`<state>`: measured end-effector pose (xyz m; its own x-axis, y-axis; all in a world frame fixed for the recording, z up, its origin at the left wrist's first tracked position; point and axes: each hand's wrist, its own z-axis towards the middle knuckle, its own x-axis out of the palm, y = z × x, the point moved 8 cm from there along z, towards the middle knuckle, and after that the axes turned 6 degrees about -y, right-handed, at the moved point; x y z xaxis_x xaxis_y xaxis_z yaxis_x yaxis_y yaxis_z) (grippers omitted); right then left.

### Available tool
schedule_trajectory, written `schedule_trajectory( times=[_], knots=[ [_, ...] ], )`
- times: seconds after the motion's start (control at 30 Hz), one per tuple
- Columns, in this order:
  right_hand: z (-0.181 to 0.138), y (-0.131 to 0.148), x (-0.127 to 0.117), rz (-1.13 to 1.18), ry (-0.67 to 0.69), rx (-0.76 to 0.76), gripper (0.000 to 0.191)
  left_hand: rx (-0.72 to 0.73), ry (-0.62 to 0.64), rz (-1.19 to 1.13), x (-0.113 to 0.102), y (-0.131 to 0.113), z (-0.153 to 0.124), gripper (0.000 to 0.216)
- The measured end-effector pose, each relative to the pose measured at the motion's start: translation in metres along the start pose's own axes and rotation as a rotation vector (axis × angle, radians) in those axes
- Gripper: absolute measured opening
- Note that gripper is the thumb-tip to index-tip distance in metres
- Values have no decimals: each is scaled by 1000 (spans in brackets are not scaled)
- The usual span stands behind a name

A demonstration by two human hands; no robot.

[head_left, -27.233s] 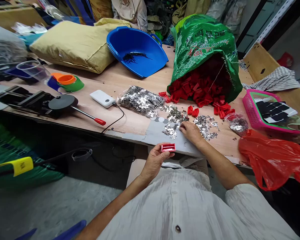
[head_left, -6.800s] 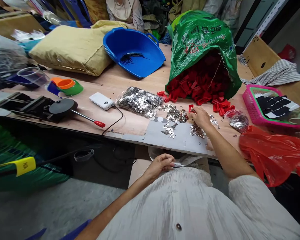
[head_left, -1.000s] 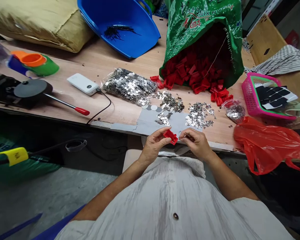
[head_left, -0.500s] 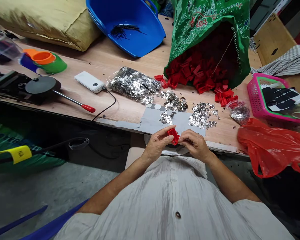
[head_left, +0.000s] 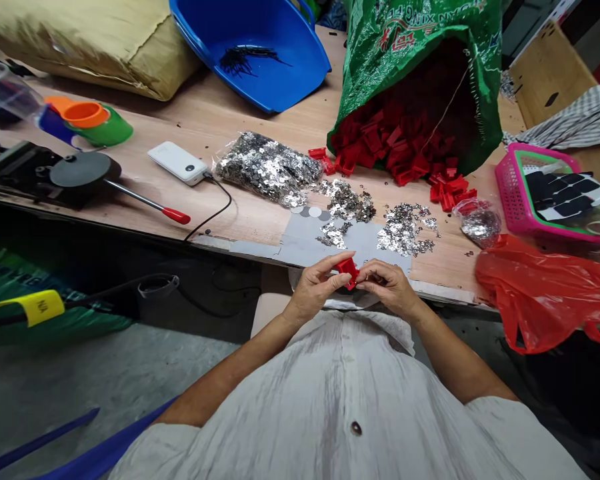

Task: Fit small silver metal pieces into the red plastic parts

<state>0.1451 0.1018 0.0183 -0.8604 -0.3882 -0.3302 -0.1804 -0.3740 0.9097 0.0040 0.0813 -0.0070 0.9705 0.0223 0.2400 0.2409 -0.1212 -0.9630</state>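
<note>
My left hand (head_left: 316,288) pinches a small red plastic piece (head_left: 347,271) just off the table's front edge, above my lap. My right hand (head_left: 389,287) is closed against the same piece from the right, fingertips pinched together; whatever small thing they hold is hidden. Loose heaps of small silver metal pieces (head_left: 403,230) lie on a grey card (head_left: 300,243) just beyond my hands. A green sack (head_left: 420,47) lies on its side, spilling many red plastic pieces (head_left: 395,143) onto the wooden table (head_left: 220,120).
A clear bag of silver pieces (head_left: 267,167), a white power bank (head_left: 179,162) with cable, a black press tool with red-tipped handle (head_left: 80,177), a blue tub (head_left: 253,43), a pink basket (head_left: 555,197), a red plastic bag (head_left: 550,290) and coloured funnels (head_left: 87,120) surround the work spot.
Over the last second my hands drew together until the right fingertips met the red piece in my left hand. Earlier, my right hand was reaching among the pieces on the table.
</note>
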Motion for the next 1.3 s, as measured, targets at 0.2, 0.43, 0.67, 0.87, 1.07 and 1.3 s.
schedule_trajectory(
  times=[0.2,0.43,0.67,0.87,1.07,1.3],
  knots=[
    [-6,-17,-2,-45,-10,189,18,61,3,73,1,-4,-1,37],
    [-2,-15,0,-273,18,62,30,269,11,249,-16,1,9,37],
    [2,-27,9,-441,57,32,24,355,59,660,-24,2,24,33],
    [6,-30,12,-456,78,-24,21,317,102,697,-20,8,32,38],
    [8,-33,16,-513,123,-22,21,323,110,702,-21,9,35,36],
    [10,-30,19,-555,121,78,19,336,134,709,-20,7,36,30]
  ],
)
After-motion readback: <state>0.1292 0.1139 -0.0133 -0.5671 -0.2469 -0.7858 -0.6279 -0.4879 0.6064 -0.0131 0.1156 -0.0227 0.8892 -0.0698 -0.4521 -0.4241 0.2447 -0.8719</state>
